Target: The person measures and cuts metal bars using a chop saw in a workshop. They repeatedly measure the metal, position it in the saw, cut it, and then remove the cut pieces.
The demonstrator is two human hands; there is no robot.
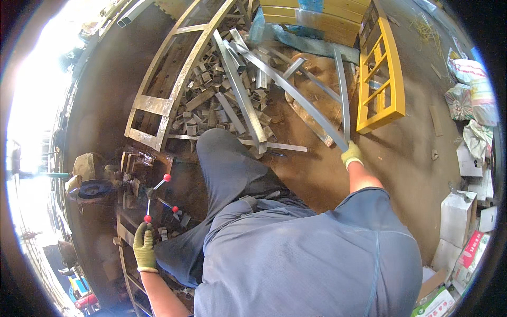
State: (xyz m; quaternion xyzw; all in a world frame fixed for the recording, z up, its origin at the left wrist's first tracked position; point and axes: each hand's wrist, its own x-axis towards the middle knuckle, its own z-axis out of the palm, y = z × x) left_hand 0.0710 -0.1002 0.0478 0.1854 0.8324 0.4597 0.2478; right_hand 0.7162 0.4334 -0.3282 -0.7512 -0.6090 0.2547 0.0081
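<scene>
My right hand, in a yellow-green work glove, is closed around the near end of a long grey square metal tube. The tube slants away to the far left, over a heap of short cut tube pieces. On the left, my gloved left hand has its fingers stretched upward. Its fingertips are at the lower red knob of a three-armed crank handle; whether they press on it I cannot tell. The handle belongs to a dark machine beside my left leg.
A rusty ladder-like metal frame stands behind the machine. More long tubes lie across the heap. To the right stands a yellow metal frame. White cartons and sacks line the right edge. A round disc-shaped part sits left of the machine.
</scene>
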